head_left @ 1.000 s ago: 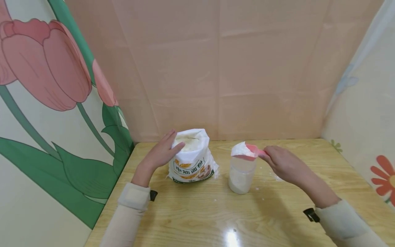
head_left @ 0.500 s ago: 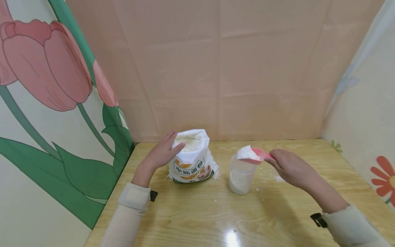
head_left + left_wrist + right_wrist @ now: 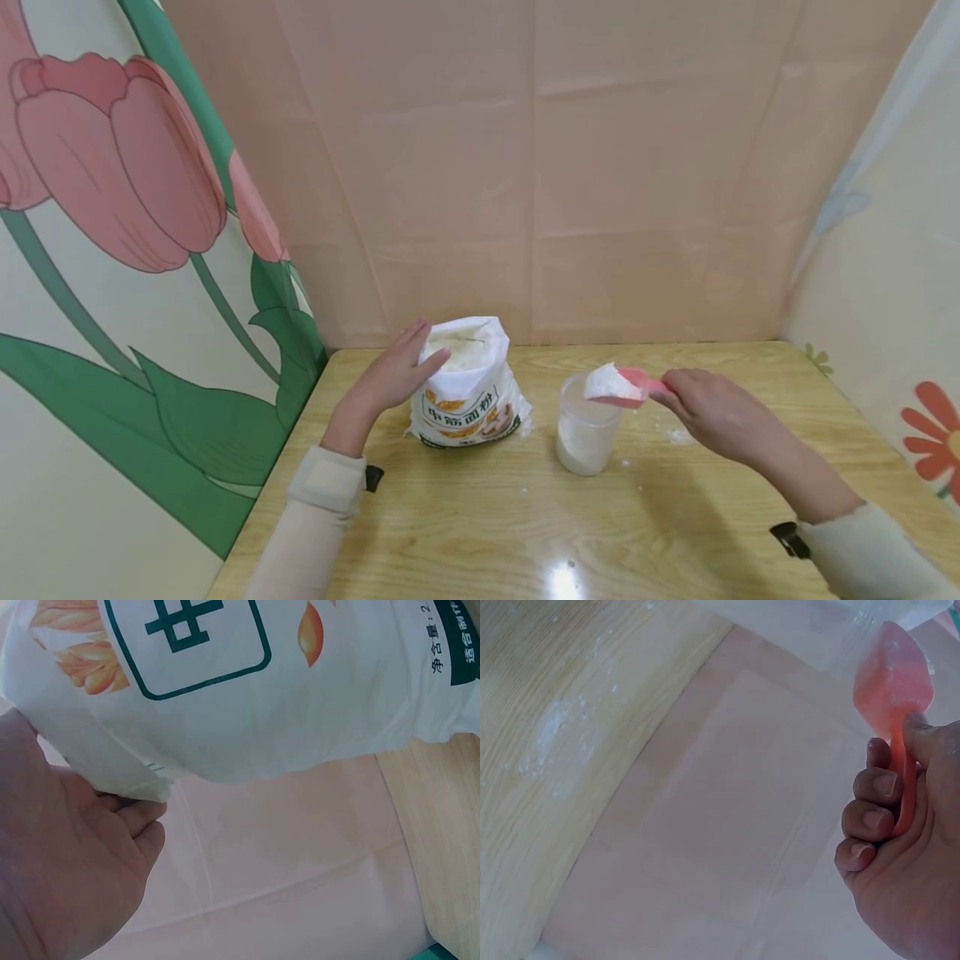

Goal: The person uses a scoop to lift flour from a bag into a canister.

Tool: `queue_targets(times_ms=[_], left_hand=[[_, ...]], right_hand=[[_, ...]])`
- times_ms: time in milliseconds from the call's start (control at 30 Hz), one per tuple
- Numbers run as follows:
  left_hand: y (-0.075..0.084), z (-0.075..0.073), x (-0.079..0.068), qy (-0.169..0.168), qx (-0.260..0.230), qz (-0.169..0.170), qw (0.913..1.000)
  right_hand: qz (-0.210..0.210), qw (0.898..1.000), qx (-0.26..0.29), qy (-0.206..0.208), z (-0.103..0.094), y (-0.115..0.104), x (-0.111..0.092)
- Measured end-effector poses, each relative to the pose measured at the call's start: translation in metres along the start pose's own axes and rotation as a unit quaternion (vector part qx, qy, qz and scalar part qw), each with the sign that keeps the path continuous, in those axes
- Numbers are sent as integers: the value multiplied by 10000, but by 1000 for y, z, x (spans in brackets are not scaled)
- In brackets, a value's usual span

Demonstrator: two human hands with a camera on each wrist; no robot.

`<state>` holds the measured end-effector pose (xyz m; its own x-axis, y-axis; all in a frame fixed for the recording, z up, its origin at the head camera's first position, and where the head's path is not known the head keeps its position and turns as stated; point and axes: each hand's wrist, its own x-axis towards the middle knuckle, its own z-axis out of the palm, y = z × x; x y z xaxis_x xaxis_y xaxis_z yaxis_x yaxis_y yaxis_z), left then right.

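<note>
A white bag of flour [image 3: 468, 408] stands upright, its mouth wide and flour showing inside. My left hand [image 3: 393, 371] holds its left rim, thumb over the mouth; in the left wrist view the fingers [image 3: 146, 825] curl at the bag's edge. To the right stands a clear plastic jar [image 3: 587, 429], partly filled with flour. My right hand [image 3: 723, 412] grips the handle of a pink scoop [image 3: 633, 392] heaped with white flour, which overlaps the right side of the jar's rim. In the right wrist view, the fingers [image 3: 871, 817] wrap round the scoop's handle.
Spilled flour [image 3: 678, 436] dusts the wooden table [image 3: 480, 517] right of the jar. A beige sheet [image 3: 450, 167] hangs behind the table. Flower-patterned walls [image 3: 112, 167] flank it on both sides.
My right hand has moved the flour-filled scoop right and a little lower, from over the middle of the jar to its right rim. The left hand, bag and jar have stayed put.
</note>
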<state>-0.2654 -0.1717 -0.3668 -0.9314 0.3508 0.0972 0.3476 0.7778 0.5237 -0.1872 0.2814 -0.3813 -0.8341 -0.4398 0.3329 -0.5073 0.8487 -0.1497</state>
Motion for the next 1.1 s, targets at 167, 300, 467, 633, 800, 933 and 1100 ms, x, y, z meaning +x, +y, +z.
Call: queue_targets(times_ms=[167, 300, 467, 633, 800, 933, 1100], left_hand=[[-1, 1, 0, 12, 16, -12, 10000], [0, 1, 0, -15, 34, -50, 10000], [1, -1, 0, -47, 65, -53, 10000], [1, -1, -1, -17, 57, -73, 10000], [1, -1, -1, -23, 82, -96, 9999], [0, -1, -1, -23, 93, -91, 9999], [0, 0, 0, -25, 129, -107, 9999]], right_hand=[[-355, 9989, -242, 198, 0, 3, 2], [-790, 9946, -477, 475, -2, 7, 4], [-1055, 9903, -701, 572, -8, 10, 8], [-1132, 9893, -791, 481, -17, 8, 13], [-1251, 9872, -917, 379, -23, 4, 18], [-1142, 9875, -1085, -13, -28, 1, 21], [-1171, 9844, -1265, -348, -34, 0, 25]])
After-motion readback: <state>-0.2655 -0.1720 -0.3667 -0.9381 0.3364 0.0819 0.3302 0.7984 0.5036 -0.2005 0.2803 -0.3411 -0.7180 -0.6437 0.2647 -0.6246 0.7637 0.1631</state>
